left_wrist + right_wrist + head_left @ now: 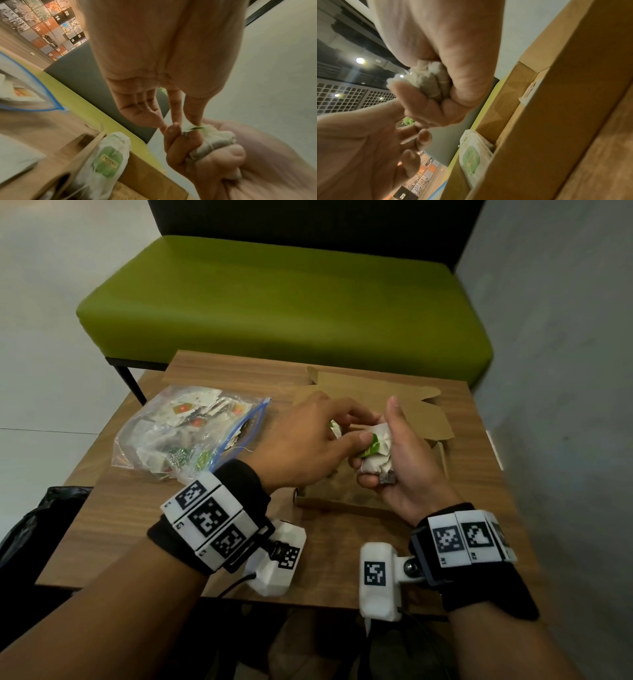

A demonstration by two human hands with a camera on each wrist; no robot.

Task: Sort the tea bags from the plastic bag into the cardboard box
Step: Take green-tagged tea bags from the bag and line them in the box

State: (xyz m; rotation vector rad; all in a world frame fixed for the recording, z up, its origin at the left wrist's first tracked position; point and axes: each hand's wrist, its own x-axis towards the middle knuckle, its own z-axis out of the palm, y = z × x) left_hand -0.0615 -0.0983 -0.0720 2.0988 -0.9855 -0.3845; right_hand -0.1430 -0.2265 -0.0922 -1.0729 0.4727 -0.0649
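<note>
My right hand (383, 453) grips a crumpled bunch of white tea bags (378, 451) above the open cardboard box (421, 409). My left hand (346, 428) reaches across from the left, and its thumb and forefinger pinch a green tag (371, 447) on that bunch. In the left wrist view the pinch on the tag (193, 128) shows, with the bunch (212, 143) squeezed in the right fist. The right wrist view shows the same bunch (426, 79). A green-labelled tea bag (108, 161) stands inside the box. The clear plastic bag (185, 436) with several tea bags lies left of the box.
Everything sits on a small wooden table (144, 508). A green bench (284, 302) stands behind it, close to the far edge. A black bag (37, 518) lies on the floor at the left. The box's lid flap (383, 385) lies open towards the bench.
</note>
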